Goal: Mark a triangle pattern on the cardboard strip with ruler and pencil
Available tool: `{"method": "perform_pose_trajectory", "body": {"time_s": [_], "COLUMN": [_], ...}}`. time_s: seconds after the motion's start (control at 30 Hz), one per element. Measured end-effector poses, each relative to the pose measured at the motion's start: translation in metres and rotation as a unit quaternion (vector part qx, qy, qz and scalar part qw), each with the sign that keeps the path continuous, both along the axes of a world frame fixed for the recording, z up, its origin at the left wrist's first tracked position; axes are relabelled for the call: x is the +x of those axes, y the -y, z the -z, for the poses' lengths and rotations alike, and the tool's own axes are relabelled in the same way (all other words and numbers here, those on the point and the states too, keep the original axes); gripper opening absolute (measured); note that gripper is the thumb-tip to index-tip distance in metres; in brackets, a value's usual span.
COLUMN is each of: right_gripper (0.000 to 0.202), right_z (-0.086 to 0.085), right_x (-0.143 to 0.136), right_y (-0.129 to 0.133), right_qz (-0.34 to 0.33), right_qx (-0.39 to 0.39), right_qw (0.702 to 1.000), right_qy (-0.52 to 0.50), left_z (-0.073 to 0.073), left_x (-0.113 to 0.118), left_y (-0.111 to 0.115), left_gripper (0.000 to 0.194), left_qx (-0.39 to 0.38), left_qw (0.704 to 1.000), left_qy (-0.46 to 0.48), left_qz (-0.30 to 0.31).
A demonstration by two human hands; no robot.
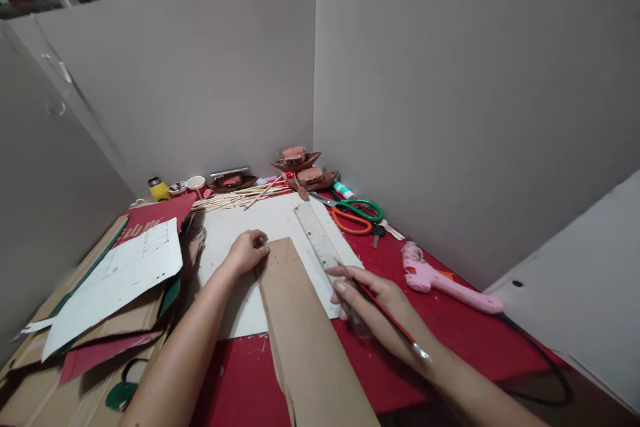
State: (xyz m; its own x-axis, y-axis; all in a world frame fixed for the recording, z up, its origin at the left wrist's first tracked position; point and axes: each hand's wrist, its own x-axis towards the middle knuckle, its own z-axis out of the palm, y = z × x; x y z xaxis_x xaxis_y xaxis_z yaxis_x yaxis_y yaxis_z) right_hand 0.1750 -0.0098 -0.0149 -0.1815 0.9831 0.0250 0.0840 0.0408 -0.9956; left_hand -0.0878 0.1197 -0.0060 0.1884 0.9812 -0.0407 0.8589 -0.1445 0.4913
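Note:
A long brown cardboard strip [305,320] runs from the white sheet [235,320] toward me, with short pencil marks near its far end. My left hand [247,251] is curled at the strip's far left edge, its thumb touching the cardboard. In my right hand [375,300] are a clear ruler [315,233] and a red-and-black pencil [385,313]. The ruler slants away from me over the white sheet, to the right of the strip. The pencil lies back across the hand, its silver end toward the wrist. The fingers partly hide the ruler's near end.
Cardboard pieces and a drawn-on paper [130,280] are piled left. Thin wooden sticks [235,199], model boats [313,178], cups [195,183] and a yellow bottle [159,189] stand behind. Scissors [367,208], keys [378,233] and a corded pink glue gun [450,285] lie right, near the wall.

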Motion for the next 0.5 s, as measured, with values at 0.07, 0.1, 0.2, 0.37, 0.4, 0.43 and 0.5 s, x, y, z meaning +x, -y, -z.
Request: {"method": "perform_pose_trajectory", "body": {"time_s": [0.07,0.1,0.2,0.37,0.4,0.43,0.5], "right_gripper": [0.058,0.059,0.057,0.049,0.049,0.050,0.052], "right_z": [-0.009,-0.013,-0.020,-0.029,-0.031,-0.032,-0.035], "right_x": [0.005,0.007,0.013,0.017,0.017,0.016,0.015], "right_y": [0.002,0.002,0.005,0.001,-0.001,-0.004,-0.008], "right_qz": [-0.004,-0.003,0.006,0.007,0.004,0.000,-0.012], "right_qx": [0.001,0.004,0.025,0.076,0.078,0.075,0.060], "right_qw": [1.000,1.000,0.998,0.991,0.991,0.991,0.993], "right_qy": [0.017,0.024,0.055,0.112,0.113,0.111,0.096], "left_z": [-0.004,-0.007,-0.015,-0.023,-0.024,-0.024,-0.025], "left_x": [-0.002,-0.003,-0.005,-0.006,-0.007,-0.007,-0.008], "left_y": [0.003,0.005,0.011,0.017,0.018,0.019,0.019], "left_gripper": [0.035,0.035,0.035,0.034,0.034,0.034,0.033], "left_qx": [-0.008,-0.012,-0.022,-0.035,-0.037,-0.039,-0.042], "left_qw": [1.000,1.000,0.999,0.996,0.996,0.995,0.995], "left_qy": [-0.013,-0.020,-0.043,-0.077,-0.082,-0.086,-0.091], "left_qz": [-0.007,-0.010,-0.018,-0.027,-0.028,-0.028,-0.028]}}
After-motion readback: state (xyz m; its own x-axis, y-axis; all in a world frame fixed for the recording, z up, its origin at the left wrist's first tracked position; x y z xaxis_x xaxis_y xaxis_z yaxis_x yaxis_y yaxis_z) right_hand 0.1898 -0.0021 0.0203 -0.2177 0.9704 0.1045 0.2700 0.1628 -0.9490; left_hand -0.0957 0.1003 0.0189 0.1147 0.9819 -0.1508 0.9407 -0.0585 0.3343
